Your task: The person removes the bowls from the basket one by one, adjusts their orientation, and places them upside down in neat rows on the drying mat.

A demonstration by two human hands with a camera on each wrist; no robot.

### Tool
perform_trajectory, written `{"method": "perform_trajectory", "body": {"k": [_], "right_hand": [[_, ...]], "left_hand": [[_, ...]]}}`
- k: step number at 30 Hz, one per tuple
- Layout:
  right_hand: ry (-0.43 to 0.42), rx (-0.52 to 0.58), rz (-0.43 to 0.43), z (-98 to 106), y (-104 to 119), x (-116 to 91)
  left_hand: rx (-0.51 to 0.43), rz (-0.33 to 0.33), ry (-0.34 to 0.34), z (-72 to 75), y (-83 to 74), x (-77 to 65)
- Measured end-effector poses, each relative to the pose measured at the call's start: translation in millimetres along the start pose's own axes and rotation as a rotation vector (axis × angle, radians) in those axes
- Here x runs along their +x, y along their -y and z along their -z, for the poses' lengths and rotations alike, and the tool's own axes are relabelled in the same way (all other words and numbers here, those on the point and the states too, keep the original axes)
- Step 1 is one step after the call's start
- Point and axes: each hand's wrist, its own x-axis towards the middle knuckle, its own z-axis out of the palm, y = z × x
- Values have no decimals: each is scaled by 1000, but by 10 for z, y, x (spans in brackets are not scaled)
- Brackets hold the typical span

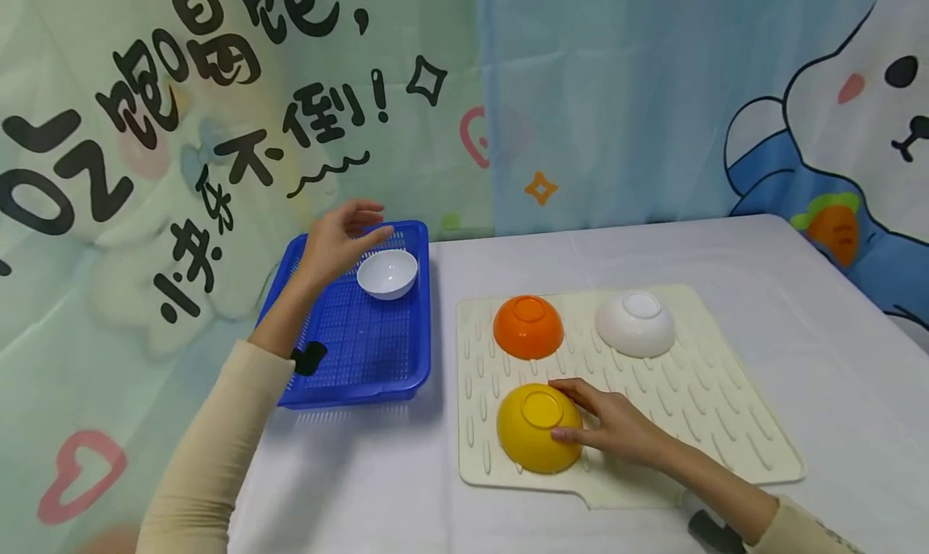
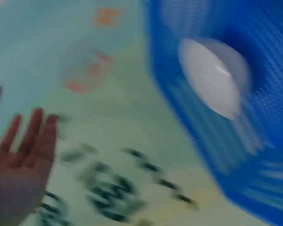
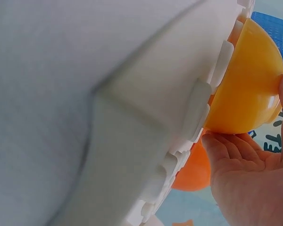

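In the head view, my right hand (image 1: 613, 421) holds a yellow bowl (image 1: 533, 449) by its right side, thumb and fingers spread along the wall. The bowl lies upside down on a cream draining mat (image 1: 508, 493). The right wrist view shows the fingertips at the rim of the yellow bowl (image 3: 247, 89) and the thumb against its side. My left hand (image 1: 339, 243) hovers over the far left part of a blue basket (image 1: 424, 320) with nothing in it, fingers loosely bent. A small white bowl (image 1: 387, 276) stands upright inside the basket, right of that hand.
An orange bowl (image 1: 528, 328) and another white bowl (image 1: 635, 324) lie upside down on the mat's far half. Rows of raised ridges cover the mat. A printed curtain (image 1: 617, 135) hangs behind the white-covered table (image 1: 835, 376).
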Motion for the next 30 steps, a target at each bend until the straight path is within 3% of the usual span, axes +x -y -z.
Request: {"method": "perform_trajectory", "body": {"k": [6,13,16,22,26,30], "right_hand": [[25,17,8,-5,-3,-21],[28,46,12,27,4,-36],[27,47,12,41,7,-38],[28,63,12,36,6,-39],[38,74,4,41,17,-47],[34,68,0,47,18,-56]], "left_hand": [[33,123,50,-50,650,193],[67,299,97,-209,1025,298],[-31,396,184,-246,1136,314],[-347,611,357,-279,1331,236],[-482,667,409,-307,1397,174],[-553,669,428,-348,1449,144]]}}
